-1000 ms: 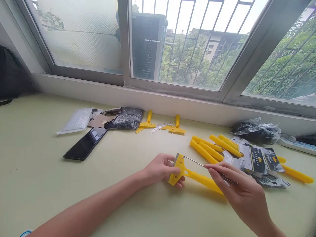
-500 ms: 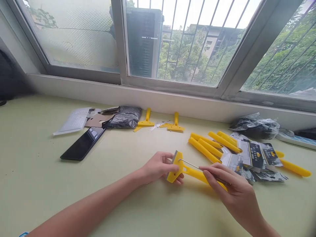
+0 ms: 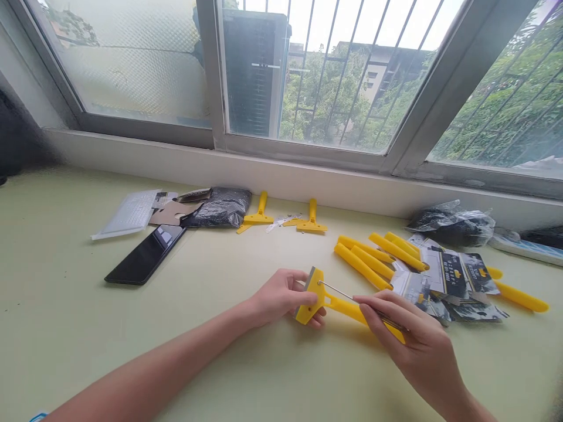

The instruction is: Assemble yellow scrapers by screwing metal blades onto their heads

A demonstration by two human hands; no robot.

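My left hand [image 3: 285, 299] is closed on the head of a yellow scraper [image 3: 315, 297], thumb on top and fingers underneath. A grey blade edge shows along the head's left side, and a dark hole is visible near the thumb. The scraper's handle runs right, passing partly beneath my right hand [image 3: 407, 334]. My right hand pinches a thin metal tool [image 3: 338, 292], like a slim screwdriver or hex key; its tip touches the scraper head near the upper hole. Whether a screw sits there is too small to tell.
Two yellow scrapers [image 3: 258, 215] lie by the sill with small loose parts [image 3: 284, 223]. Several yellow handles [image 3: 363, 264] and packaging cards [image 3: 453, 275] are piled right. A black phone [image 3: 145, 256], a bubble-wrap pouch [image 3: 127, 214] and a black plastic bag [image 3: 222, 206] lie left.
The view has shifted very slightly. Both hands keep their grips, and the tool tip stays at the upper hole of the scraper head.
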